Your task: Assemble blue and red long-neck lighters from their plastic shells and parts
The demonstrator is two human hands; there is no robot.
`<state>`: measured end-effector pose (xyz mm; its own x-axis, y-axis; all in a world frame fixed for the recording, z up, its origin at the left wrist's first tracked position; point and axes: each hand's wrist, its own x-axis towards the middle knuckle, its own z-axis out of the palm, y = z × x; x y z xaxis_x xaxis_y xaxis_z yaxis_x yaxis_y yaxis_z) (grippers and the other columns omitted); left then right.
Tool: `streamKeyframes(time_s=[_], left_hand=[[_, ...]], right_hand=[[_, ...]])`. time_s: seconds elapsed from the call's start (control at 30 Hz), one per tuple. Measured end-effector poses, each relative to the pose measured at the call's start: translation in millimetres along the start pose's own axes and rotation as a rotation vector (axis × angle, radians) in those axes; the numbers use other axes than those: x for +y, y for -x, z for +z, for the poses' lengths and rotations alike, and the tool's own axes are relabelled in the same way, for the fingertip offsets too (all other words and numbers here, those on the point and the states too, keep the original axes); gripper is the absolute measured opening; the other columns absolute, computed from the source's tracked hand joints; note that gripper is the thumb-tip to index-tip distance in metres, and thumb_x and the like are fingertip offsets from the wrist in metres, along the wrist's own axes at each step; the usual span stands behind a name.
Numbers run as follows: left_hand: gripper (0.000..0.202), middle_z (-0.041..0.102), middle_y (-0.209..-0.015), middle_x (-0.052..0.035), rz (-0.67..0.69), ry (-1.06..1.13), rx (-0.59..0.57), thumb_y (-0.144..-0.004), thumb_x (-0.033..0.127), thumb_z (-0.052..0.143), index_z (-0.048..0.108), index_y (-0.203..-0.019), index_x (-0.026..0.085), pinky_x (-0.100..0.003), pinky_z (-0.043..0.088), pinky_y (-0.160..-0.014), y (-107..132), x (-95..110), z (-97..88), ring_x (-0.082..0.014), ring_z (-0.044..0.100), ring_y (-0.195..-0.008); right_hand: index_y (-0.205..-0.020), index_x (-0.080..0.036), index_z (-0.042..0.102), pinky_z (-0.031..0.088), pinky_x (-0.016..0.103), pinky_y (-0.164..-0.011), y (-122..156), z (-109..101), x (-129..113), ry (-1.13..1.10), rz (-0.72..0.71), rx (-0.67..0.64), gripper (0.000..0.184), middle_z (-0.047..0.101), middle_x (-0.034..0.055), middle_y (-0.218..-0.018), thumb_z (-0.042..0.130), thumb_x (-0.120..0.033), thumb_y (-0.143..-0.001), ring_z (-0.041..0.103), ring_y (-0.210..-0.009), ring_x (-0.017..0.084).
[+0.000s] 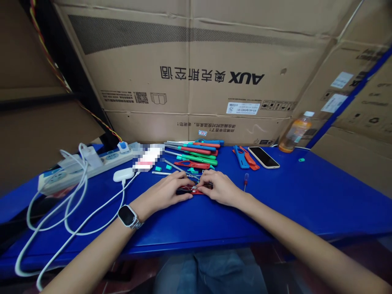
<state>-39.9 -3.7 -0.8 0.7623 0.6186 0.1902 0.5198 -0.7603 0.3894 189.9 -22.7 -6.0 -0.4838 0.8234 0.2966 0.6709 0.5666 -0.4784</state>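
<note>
On the blue table before me lies an opened red lighter casing (199, 192) with thin wires and small pale parts inside it. My left hand (168, 188) grips its left end between thumb and fingers. At the other end, my right hand (219, 187) is closed, thumb and fingertips pinched on something small over the casing that I cannot make out. Just beyond the hands lies a pile of long-necked lighters, among them a green lighter (202, 160) and a red lighter (196, 165). Small teal pieces (158, 168) lie near the pile.
A screwdriver (246, 179), loose blue shell (241, 157) and orange shell (249, 158), a phone (263, 157) and an orange drink bottle (295, 132) stand right. Left are a power strip (122, 156), white cables (101, 209) and a white case (123, 175). A cardboard wall (137, 81) rises behind.
</note>
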Motion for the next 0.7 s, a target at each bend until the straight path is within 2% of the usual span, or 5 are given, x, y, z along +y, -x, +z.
streamKeyframes(time_s=[0.2,0.3,0.4,0.5,0.7], left_hand=[[0.047,0.061,-0.118,-0.0087,-0.070,0.087,0.059,-0.091,0.048,0.060,0.056,-0.130,0.022,-0.038,0.050,-0.091,-0.4,-7.0,-5.6,-0.0238,0.059,-0.105],[0.031,0.066,-0.103,-0.0075,-0.112,0.092,0.063,-0.094,0.042,0.055,0.065,-0.112,0.018,-0.033,0.051,-0.079,1.4,-12.5,-11.2,-0.0200,0.062,-0.089],[0.029,0.067,-0.090,-0.0052,-0.151,0.081,0.008,-0.089,0.042,0.061,0.069,-0.101,0.017,-0.030,0.049,-0.072,3.2,-13.4,-15.9,-0.0180,0.061,-0.078],[0.029,0.067,-0.090,-0.0046,-0.169,0.111,-0.021,-0.085,0.039,0.065,0.069,-0.102,0.017,-0.028,0.049,-0.071,4.2,-11.5,-18.4,-0.0175,0.061,-0.078],[0.021,0.067,-0.094,-0.0051,-0.116,0.120,-0.016,-0.090,0.029,0.056,0.070,-0.101,0.018,-0.027,0.049,-0.072,3.7,-12.3,-16.4,-0.0167,0.061,-0.078]], right_hand=[[-0.083,-0.020,0.071,0.041,0.026,-0.070,-1.3,-14.3,4.5,0.041,0.011,-0.071,0.006,0.066,0.0011,-0.087,0.066,-0.020,-0.086,0.061,-0.079,0.014],[-0.082,-0.019,0.071,0.042,0.025,-0.070,-1.3,-18.4,11.0,-0.016,-0.008,-0.098,0.005,0.066,0.0015,-0.085,0.067,-0.017,-0.085,0.060,-0.076,0.013],[-0.082,-0.019,0.071,0.043,0.025,-0.070,-1.7,-19.9,12.8,-0.031,0.001,-0.088,0.004,0.065,0.0017,-0.087,0.068,-0.016,-0.083,0.060,-0.075,0.013],[-0.082,-0.020,0.070,0.043,0.026,-0.068,-4.0,-21.8,6.8,0.018,0.017,-0.086,0.003,0.063,0.0018,-0.089,0.069,-0.018,-0.080,0.059,-0.074,0.013],[-0.094,-0.021,0.069,0.042,0.026,-0.068,-17.5,-17.0,-17.0,0.098,-0.005,-0.051,0.015,0.064,0.0033,-0.099,0.069,-0.030,-0.081,0.061,-0.080,0.016]])
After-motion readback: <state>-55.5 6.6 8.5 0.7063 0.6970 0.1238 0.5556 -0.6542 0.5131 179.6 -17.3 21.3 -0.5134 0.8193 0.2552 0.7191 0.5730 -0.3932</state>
